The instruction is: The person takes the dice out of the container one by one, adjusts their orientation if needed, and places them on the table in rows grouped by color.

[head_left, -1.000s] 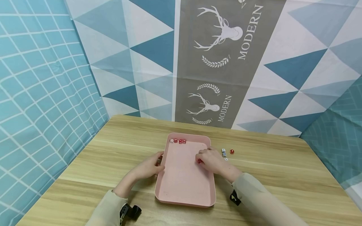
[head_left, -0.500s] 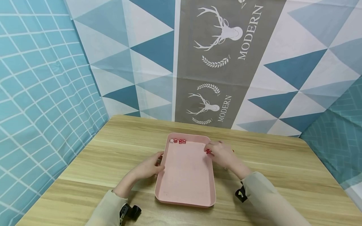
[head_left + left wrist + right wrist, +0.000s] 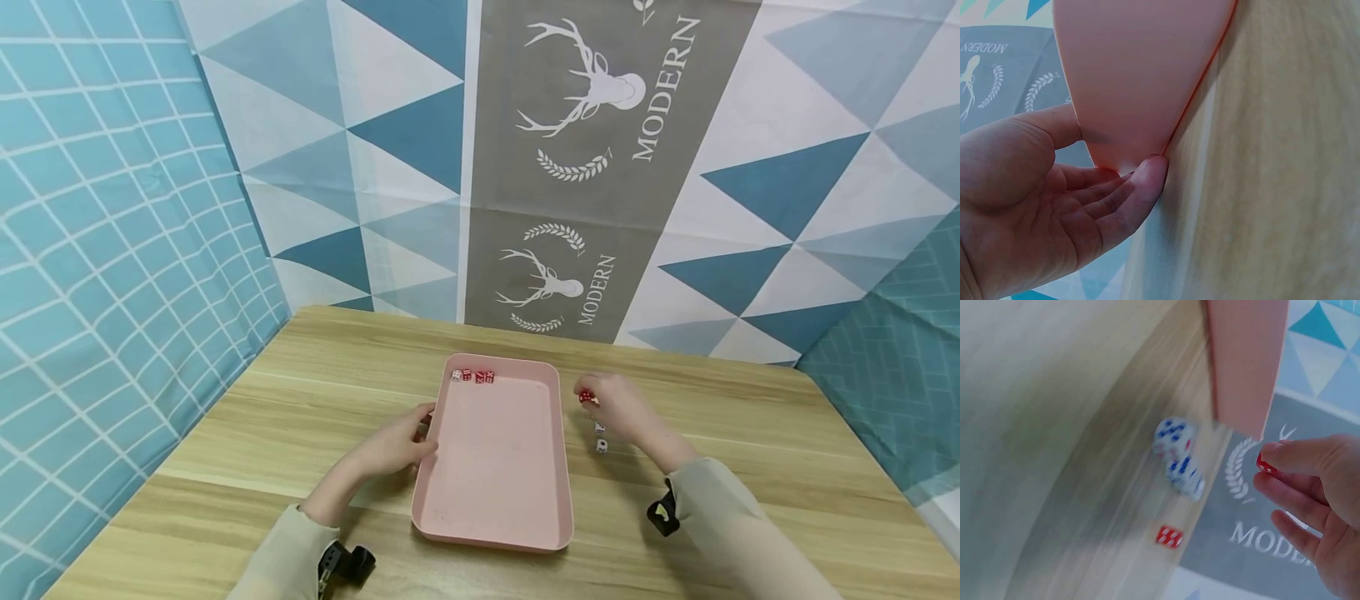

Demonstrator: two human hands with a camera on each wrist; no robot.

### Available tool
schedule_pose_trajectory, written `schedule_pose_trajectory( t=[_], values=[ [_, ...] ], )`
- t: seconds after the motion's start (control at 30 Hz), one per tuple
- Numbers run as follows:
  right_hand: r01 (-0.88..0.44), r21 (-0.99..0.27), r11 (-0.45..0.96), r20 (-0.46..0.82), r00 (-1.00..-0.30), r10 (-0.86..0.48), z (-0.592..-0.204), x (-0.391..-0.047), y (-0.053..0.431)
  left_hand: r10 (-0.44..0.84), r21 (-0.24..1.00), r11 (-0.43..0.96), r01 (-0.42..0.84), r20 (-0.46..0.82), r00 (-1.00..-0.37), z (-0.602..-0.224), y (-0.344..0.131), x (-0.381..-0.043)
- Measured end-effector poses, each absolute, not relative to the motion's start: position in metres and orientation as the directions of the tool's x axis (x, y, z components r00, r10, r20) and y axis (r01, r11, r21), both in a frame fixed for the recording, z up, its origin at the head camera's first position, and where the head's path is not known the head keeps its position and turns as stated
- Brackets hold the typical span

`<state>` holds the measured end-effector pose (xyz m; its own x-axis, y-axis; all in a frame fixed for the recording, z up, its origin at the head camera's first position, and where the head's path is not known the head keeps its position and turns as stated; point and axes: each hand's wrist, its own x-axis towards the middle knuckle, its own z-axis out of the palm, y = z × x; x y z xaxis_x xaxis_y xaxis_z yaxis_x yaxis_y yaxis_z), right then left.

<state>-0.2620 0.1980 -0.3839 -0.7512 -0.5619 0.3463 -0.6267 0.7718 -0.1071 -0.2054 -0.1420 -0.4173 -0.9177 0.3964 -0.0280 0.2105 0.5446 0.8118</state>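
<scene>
A pink rectangular tray (image 3: 491, 467) lies on the table. My left hand (image 3: 397, 442) grips its left rim; in the left wrist view the thumb lies against one side of the tray wall (image 3: 1141, 69), the curled fingers under the other. To the tray's right, my right hand (image 3: 618, 408) pinches a red die (image 3: 1265, 463) between thumb and fingertip, off the table. White dice (image 3: 1174, 437) with blue spots and another red die (image 3: 1169, 537) sit on the table near that hand. Inside the tray's far left corner, a white die (image 3: 456, 376) and red dice (image 3: 484, 377) form a row.
The wooden table (image 3: 315, 358) extends around the tray and meets a patterned cloth (image 3: 405, 167) at the back. Blue tiled cloth (image 3: 127, 250) hangs on the left. Each wrist carries a black device (image 3: 663, 512).
My right hand has moved right, from over the tray to the table beside it, still pinching the red die. White dice that the arm covered now show. The left hand stays put.
</scene>
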Motion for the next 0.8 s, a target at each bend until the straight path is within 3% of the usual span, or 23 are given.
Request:
schedule_pose_trajectory(
  t=[0.33,0.8],
  values=[
    [-0.555,-0.196,0.808,0.311,-0.817,-0.486,-0.396,-0.268,0.229,0.396,0.815,0.54,0.208,-0.029,-0.918,-0.418,-0.142,-0.205],
    [-0.517,-0.117,0.848,0.317,-0.829,-0.461,-0.406,-0.264,0.246,0.393,0.812,0.546,0.208,-0.03,-0.919,-0.418,-0.142,-0.205]
  ],
)
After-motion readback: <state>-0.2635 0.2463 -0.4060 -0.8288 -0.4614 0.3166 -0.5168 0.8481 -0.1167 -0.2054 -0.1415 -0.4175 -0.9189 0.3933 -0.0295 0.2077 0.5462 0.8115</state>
